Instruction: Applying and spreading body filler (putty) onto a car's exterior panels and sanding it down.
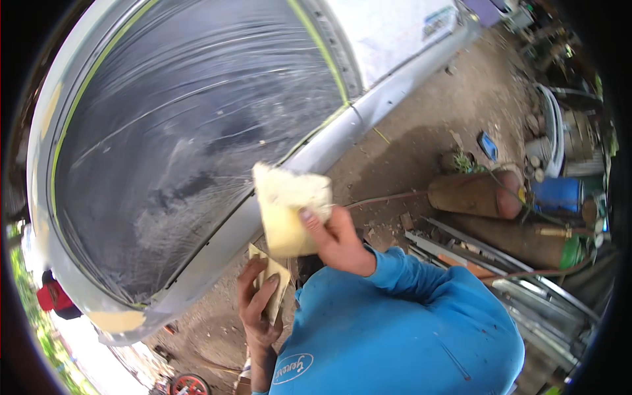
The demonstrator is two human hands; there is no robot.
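The right hand [336,237] clasps a thick, pale yellow foam pad [289,207], its fingers curled over the near edge and the thumb pressed on the flat face. The pad is squarish and soft-looking, its far end whitish and ragged, and it rests against the grey lower sill of a vehicle body [309,155]. The left hand [258,306] sits lower and nearer, fingers wrapped around a folded tan sheet of sandpaper [273,280], thin and stiff, held just below the foam pad.

The vehicle body curves across the left and far part of the scene: dull grey primed metal with patches of beige filler near its left end. Its large window opening [191,125] is covered by wrinkled clear plastic film that catches streaks of light and is edged with a narrow line of yellow-green tape.

Both forearms wear bright blue, smooth-knit sleeves [408,322]. The ground [434,118] is bare brown dirt, gritty and littered. On the right lie a rusty brown gas cylinder [474,194], a blue drum [558,194] and long metal strips [500,270].
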